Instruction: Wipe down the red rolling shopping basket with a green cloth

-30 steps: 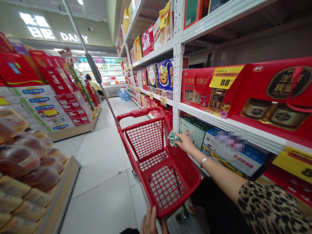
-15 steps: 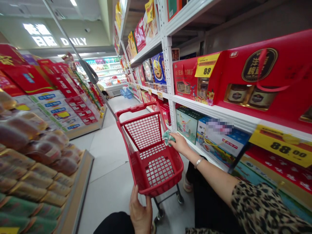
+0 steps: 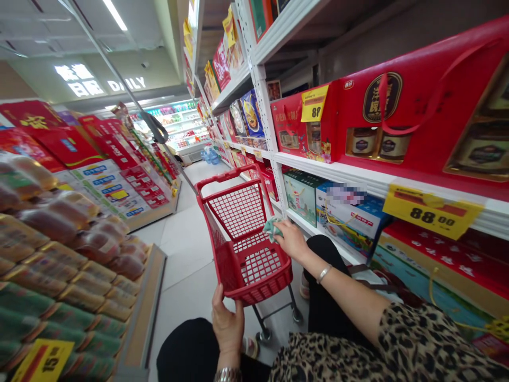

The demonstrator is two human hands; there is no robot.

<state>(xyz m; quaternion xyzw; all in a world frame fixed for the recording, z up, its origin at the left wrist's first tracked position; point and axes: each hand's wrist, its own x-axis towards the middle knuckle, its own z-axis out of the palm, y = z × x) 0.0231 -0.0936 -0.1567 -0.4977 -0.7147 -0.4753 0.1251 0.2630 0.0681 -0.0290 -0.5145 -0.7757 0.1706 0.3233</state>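
A red plastic shopping cart [image 3: 251, 293] with a grid-walled basket stands in front of me, and its basket looks bare inside. My left hand [image 3: 228, 322] grips the near left corner of the basket rim, thumb apart from the fingers. Bunched in my right hand [image 3: 291, 240] is a pale green cloth [image 3: 272, 229], held against the right side of the cart. The fingers are closed around the cloth, and part of them is hidden behind it.
White shelving [image 3: 342, 170] with red gift boxes [image 3: 369, 122] runs close along my right. On the left stands a low display of packaged goods [image 3: 79, 265]. A long grey pole [image 3: 103, 53] slants up behind the cart. Tiled floor [image 3: 183, 249] leads toward lit coolers [image 3: 183, 127].
My view has shifted slightly to the right. The cloth in my right hand sits a little lower along the cart's right side. My left hand keeps its hold on the corner.
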